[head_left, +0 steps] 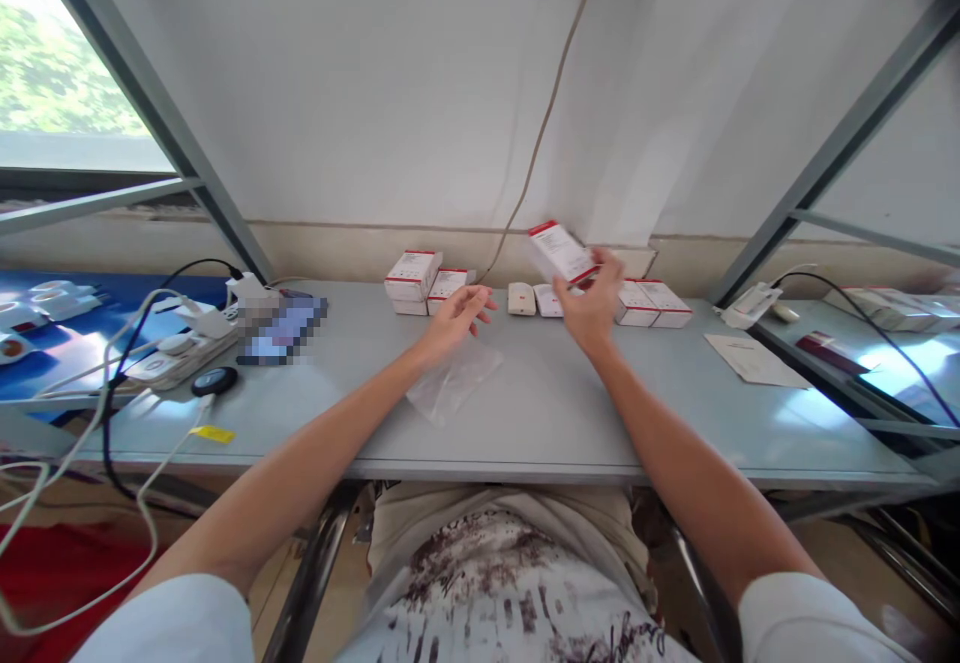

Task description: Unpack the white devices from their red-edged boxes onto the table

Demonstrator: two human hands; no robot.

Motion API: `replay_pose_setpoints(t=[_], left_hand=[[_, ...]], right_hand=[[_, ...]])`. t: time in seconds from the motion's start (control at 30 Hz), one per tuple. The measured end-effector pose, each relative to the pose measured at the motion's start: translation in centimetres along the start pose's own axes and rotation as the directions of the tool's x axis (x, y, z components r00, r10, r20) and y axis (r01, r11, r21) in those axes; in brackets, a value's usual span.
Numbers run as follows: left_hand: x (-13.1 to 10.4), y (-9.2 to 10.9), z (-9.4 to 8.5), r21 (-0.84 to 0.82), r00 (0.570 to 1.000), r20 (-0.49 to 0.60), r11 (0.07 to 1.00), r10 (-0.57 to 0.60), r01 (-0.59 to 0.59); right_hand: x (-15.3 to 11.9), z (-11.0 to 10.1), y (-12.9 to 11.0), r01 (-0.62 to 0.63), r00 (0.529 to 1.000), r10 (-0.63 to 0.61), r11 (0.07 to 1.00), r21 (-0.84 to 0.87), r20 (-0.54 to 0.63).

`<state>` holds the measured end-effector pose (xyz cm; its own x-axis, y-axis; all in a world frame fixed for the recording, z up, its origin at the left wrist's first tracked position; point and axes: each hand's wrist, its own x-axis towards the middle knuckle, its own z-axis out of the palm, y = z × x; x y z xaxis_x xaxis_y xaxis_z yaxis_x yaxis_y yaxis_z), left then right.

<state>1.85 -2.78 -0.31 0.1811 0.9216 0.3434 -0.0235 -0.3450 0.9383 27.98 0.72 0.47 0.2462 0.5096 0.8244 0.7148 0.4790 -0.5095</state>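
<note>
My right hand [592,305] grips one end of a white box with red edges [561,251], lifted and tilted above the desk, slightly blurred. Fingers loosely bent and apart, my left hand [454,321] is open with nothing visible in it. It hovers by a clear plastic bag [456,381] lying on the desk. Behind that hand stand similar boxes, a stack [413,281] and a lower box [448,288]. Between my hands lie a small white device [521,299] and another white piece [547,301], partly hidden by my right hand. More boxes [651,305] sit just right of it.
The grey desk [540,423] runs along a white wall with a hanging cable [551,108]. To the left are a phone [285,328], a power strip [184,353], a black round puck [214,381] and loose cables. A paper sheet [754,359] and white plug [750,305] lie right.
</note>
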Motion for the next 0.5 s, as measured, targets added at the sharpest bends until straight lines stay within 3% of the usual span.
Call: replay_pose_setpoints(t=[0.1,0.17,0.23,0.33,0.5], left_hand=[[0.1,-0.4,0.2,-0.069,0.999,-0.033,0.998,-0.011,0.008],[0.3,-0.6,0.2,-0.105,0.994,-0.113,0.994,0.003,-0.015],[0.5,-0.7,0.0,-0.132,0.982,-0.188,0.990,0.016,-0.041],[0.6,-0.7,-0.2,-0.133,0.976,-0.216,0.989,0.037,-0.067],[-0.2,-0.1,0.1,0.039,0.974,-0.185,0.991,0.132,-0.127]], right_hand=[[-2.7,1.6,-3.4,0.142,0.962,-0.179,0.973,0.184,0.205],[-3.8,1.8,-5.0,0.220,0.917,-0.292,0.938,0.269,0.271],[-4.3,1.6,-5.8,0.219,0.881,-0.338,0.912,0.347,0.332],[-4.1,1.1,-5.9,0.073,0.868,-0.267,0.903,0.424,0.419],[-2.5,1.0,-4.3,-0.172,0.949,0.024,0.875,0.452,0.314]])
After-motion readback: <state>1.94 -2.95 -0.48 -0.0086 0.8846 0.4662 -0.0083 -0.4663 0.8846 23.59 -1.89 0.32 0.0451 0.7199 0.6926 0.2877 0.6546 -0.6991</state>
